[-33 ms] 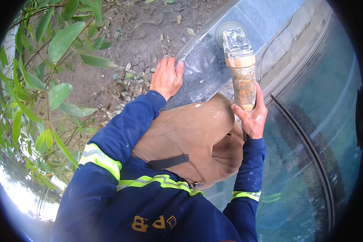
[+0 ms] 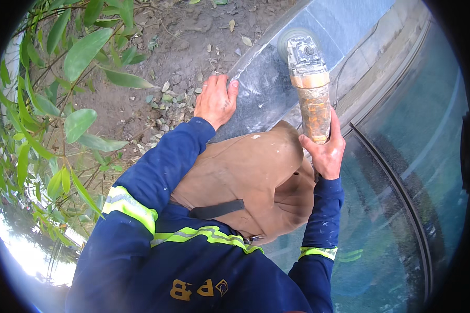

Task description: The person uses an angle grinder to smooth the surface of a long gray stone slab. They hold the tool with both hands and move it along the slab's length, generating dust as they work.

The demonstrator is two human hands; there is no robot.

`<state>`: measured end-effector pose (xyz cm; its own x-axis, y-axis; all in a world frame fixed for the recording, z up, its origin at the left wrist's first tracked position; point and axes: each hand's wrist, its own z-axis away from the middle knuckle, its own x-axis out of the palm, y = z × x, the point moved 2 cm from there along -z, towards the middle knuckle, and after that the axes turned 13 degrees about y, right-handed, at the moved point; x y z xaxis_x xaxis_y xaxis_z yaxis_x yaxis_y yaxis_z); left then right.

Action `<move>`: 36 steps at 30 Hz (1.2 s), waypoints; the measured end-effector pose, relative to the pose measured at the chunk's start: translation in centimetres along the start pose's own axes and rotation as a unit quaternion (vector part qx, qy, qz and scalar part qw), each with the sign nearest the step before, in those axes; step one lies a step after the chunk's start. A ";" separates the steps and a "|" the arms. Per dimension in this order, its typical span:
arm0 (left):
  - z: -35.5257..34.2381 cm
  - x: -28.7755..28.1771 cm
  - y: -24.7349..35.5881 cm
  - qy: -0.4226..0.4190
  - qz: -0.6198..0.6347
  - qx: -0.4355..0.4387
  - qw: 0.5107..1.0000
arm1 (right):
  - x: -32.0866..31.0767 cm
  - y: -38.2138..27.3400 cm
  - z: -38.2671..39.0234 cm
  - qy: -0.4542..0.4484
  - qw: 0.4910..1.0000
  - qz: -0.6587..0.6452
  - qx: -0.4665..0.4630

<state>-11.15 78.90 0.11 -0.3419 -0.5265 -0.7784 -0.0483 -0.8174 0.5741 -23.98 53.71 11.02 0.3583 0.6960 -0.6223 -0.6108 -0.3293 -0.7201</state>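
Note:
An angle grinder (image 2: 312,91), its body worn and caked with pale dust, is held at its rear end by my right hand (image 2: 329,154). Its round disc (image 2: 292,41) is at the far end, over the top of a grey stone ledge (image 2: 263,78) that white powder streaks. The disc's edge looks blurred; whether it touches the stone I cannot tell. My left hand (image 2: 215,101) rests on the ledge's left edge, fingers stretched out and nothing in them. Between my arms are my legs in brown trousers (image 2: 240,172), against the near part of the ledge.
Leafy branches (image 2: 78,125) hang at the left, close to my left arm. Bare soil (image 2: 188,36) with fallen leaves borders the ledge. On the right lie a lower paved strip (image 2: 368,60), a thin cable (image 2: 350,55) and a large greenish glass surface (image 2: 371,224) crossed by a dark strip (image 2: 397,182).
The angle grinder's head has shifted very slightly to the left. Some leaves have moved a little to the right. My left hand has stayed in place.

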 end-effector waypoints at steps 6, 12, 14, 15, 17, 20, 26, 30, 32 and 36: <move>0.1 0.4 -0.1 0.036 0.024 0.022 0.999 | -0.2 -0.3 -0.2 0.000 0.999 0.041 -0.029; 0.1 0.3 -0.2 0.018 0.014 0.015 1.000 | 0.5 -0.2 0.0 -0.015 1.000 0.024 -0.014; 0.0 0.3 -0.1 0.013 0.012 0.015 1.000 | 0.6 -0.6 -0.1 -0.010 0.999 0.032 -0.031; 0.0 0.4 -0.1 0.010 0.013 0.015 1.000 | 0.6 -0.7 -0.1 -0.007 0.998 0.038 -0.040; 0.1 0.5 -0.1 0.013 0.013 0.018 1.000 | 0.8 -0.7 0.2 0.004 0.999 0.033 -0.019; 0.1 0.4 -0.2 0.019 0.008 0.019 1.000 | 0.9 -0.7 0.2 0.004 0.999 0.032 -0.018; -0.1 0.4 0.0 0.013 0.004 0.019 1.000 | 0.7 -0.7 0.1 0.003 0.999 0.048 -0.024; 0.0 0.4 -0.1 0.010 0.003 0.020 1.000 | 1.0 -0.2 0.3 0.012 0.999 0.029 -0.007; 0.0 0.4 -0.1 0.016 0.000 0.023 1.000 | 0.9 -0.4 0.2 -0.003 0.999 0.042 -0.024; 0.0 0.3 0.1 0.014 0.003 0.022 1.000 | 1.1 -1.3 0.0 0.002 0.998 0.050 -0.037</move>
<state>-11.26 78.64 -0.11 -0.3157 -0.5389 -0.7810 -0.0883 -0.8028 0.5897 -22.81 54.87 11.27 0.3004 0.6551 -0.6932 -0.5892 -0.4441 -0.6750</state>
